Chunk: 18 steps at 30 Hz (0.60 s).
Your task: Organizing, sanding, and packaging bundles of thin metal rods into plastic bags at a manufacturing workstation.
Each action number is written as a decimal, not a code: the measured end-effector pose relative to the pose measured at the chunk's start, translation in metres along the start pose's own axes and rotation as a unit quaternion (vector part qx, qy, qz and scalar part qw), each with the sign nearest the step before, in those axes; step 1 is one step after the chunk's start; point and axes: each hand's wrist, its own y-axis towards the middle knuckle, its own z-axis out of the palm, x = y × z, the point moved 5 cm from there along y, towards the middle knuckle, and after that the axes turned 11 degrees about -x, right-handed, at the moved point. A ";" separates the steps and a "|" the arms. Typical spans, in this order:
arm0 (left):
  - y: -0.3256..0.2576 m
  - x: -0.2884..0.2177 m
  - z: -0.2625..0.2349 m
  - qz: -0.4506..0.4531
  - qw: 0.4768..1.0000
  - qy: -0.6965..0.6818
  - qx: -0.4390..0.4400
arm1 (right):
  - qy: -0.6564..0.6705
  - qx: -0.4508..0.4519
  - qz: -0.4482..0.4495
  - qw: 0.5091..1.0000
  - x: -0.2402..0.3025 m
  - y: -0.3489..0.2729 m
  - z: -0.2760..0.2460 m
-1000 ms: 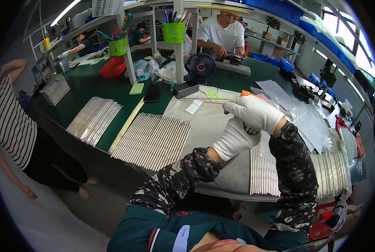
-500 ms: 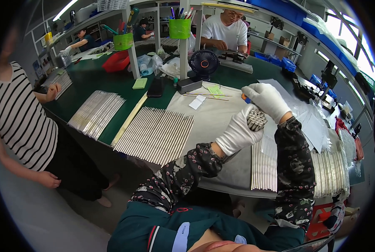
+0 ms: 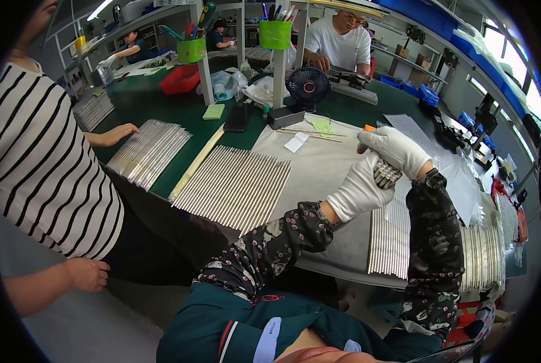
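My left hand (image 3: 356,190), in a white glove, is closed round a bundle of thin metal rods (image 3: 388,174), whose clustered ends face up. Just above it, my white-gloved right hand (image 3: 399,149) is closed on a small orange-ended object (image 3: 368,128); most of that object is hidden by the fingers. The right hand's fingers are close over the rod ends; I cannot tell whether they touch. Left of my hands, a wide row of metal rods (image 3: 234,184) lies side by side on the table. A narrower row of rods (image 3: 389,242) lies beside my right forearm.
A person in a striped top (image 3: 58,175) stands at the left, one hand near a plastic-wrapped rod batch (image 3: 149,154). Another wrapped batch (image 3: 481,257) lies at the right. A fan (image 3: 308,88), a black phone (image 3: 236,118) and a dark box (image 3: 286,116) stand farther back.
The right hand has come down closer to the bundle's ends, and its object shows less. The person at the left has stepped nearer and reached a hand to the wrapped rods. The view has shifted slightly.
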 end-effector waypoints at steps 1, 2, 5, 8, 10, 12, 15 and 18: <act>-0.001 0.001 0.000 0.009 0.999 0.031 0.010 | -0.079 -0.066 -0.005 0.995 -0.008 0.003 -0.008; -0.002 0.001 0.000 0.017 0.998 0.061 0.021 | -0.157 -0.131 -0.010 0.979 -0.013 0.004 -0.015; 0.000 -0.004 0.000 -0.001 0.998 0.059 -0.010 | 0.105 -0.104 -0.018 0.989 -0.001 -0.010 -0.022; 0.004 -0.002 -0.001 0.180 0.964 0.193 -0.022 | 0.016 0.005 -0.078 0.997 0.027 -0.022 0.006; 0.003 0.001 0.004 -0.027 0.997 0.071 -0.004 | -0.024 0.031 -0.047 0.998 0.011 -0.010 -0.002; 0.003 -0.007 0.000 -0.006 1.000 0.006 0.008 | -0.158 -0.073 0.047 0.984 -0.001 0.001 -0.015; 0.000 -0.004 0.000 -0.018 0.999 0.011 0.027 | -0.154 -0.179 0.075 0.969 -0.059 -0.020 -0.022; -0.001 0.000 0.001 -0.018 1.000 0.006 0.008 | -0.057 -0.232 0.108 0.965 -0.142 -0.058 -0.025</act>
